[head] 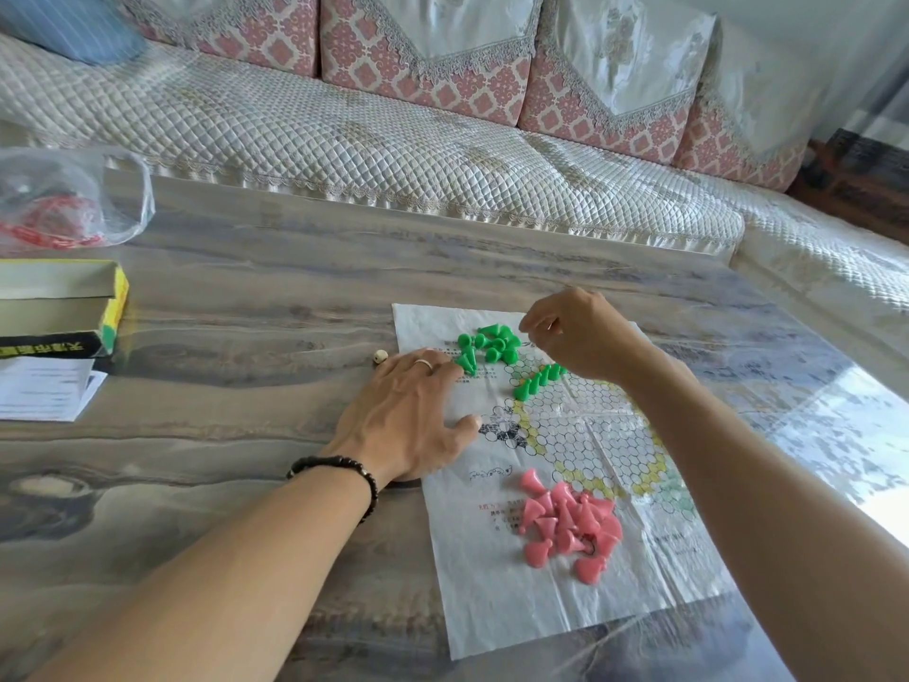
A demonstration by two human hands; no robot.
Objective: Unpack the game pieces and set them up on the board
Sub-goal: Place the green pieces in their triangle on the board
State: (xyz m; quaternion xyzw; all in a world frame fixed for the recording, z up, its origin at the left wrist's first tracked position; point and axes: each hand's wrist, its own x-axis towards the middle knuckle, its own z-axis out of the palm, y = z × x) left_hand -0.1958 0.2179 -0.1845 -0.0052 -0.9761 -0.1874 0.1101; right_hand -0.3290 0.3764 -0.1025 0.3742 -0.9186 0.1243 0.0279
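A thin paper game board [580,435] printed with a hexagon grid lies on the table. Loose green cone pieces [492,344] are heaped at its far left corner. A short row of green pieces [538,379] stands along one grid edge. Pink cone pieces [570,524] are piled on the near part of the board. My left hand [413,415] rests flat on the board's left edge, fingertips at the green heap. My right hand [575,337] hovers just right of the green heap, fingers loosely bent downward, with no piece visible in them.
A small beige die [379,356] lies on the table [236,435] just left of the board. An open yellow-edged game box [59,307] and a paper leaflet [44,388] are at the far left. Behind them lies a clear plastic bag with red pieces [59,209]. A quilted sofa [393,140] runs behind the table.
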